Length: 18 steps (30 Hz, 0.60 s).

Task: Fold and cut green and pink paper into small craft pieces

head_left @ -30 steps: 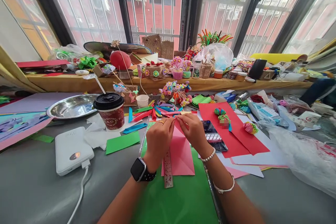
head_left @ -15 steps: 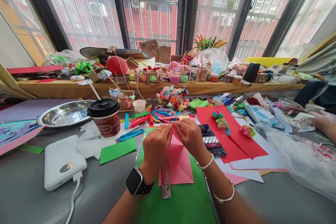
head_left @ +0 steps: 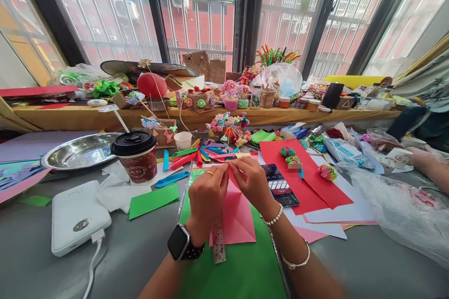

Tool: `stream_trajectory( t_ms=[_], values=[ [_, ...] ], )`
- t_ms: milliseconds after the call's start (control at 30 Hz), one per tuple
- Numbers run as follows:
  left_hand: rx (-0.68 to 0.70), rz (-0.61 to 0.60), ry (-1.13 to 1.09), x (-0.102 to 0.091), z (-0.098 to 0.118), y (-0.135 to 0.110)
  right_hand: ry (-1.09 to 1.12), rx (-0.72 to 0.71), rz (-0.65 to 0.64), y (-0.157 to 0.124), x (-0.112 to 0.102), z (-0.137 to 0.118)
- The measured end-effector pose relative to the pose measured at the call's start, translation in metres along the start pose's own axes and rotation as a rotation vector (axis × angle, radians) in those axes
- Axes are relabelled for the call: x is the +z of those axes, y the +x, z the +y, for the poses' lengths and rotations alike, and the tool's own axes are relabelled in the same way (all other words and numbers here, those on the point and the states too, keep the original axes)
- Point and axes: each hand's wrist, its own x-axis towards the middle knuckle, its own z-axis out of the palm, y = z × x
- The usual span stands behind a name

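Observation:
Both of my hands meet over a creased pink sheet of paper, fingertips pinched close together. My left hand wears a ring and a black watch. My right hand has a beaded bracelet and a bangle at the wrist. Whatever sits between the fingertips is too small and covered to make out; pink shows just below them. A clear speckled ruler lies across the left part of the pink sheet, partly under my left hand. Beneath both is a green board.
Folded coloured paper strips lie beyond my hands. On the left are a lidded coffee cup, a white power bank and a metal plate. A phone and red paper lie right. Another person's hand shows far right.
The whole view has shifted slightly, so things appear a little further left. My hands keep nearly the same pinched pose over the pink sheet.

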Motion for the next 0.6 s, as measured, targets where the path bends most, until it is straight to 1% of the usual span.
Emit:
stream_trajectory(
  t_ms=[267, 400, 433, 500, 567, 600],
  values=[
    [-0.006, 0.011, -0.05, 0.002, 0.001, -0.002, -0.01, 0.01, -0.001, 0.0, 0.001, -0.001],
    [-0.04, -0.018, -0.076, 0.002, 0.001, -0.002, -0.015, 0.014, -0.011, -0.001, 0.002, 0.0],
    [-0.065, -0.043, -0.078, 0.001, 0.0, -0.002, -0.015, 0.012, -0.019, -0.001, 0.001, 0.001],
    [-0.116, -0.131, -0.109, -0.003, -0.004, 0.002, -0.009, 0.009, -0.059, 0.001, -0.002, 0.002],
    [-0.129, -0.268, -0.202, -0.009, -0.011, 0.01, 0.013, 0.002, -0.143, 0.005, -0.009, 0.004],
    [-0.11, -0.343, -0.271, -0.014, -0.016, 0.015, 0.033, -0.005, -0.202, 0.007, -0.014, 0.004]
  ],
)
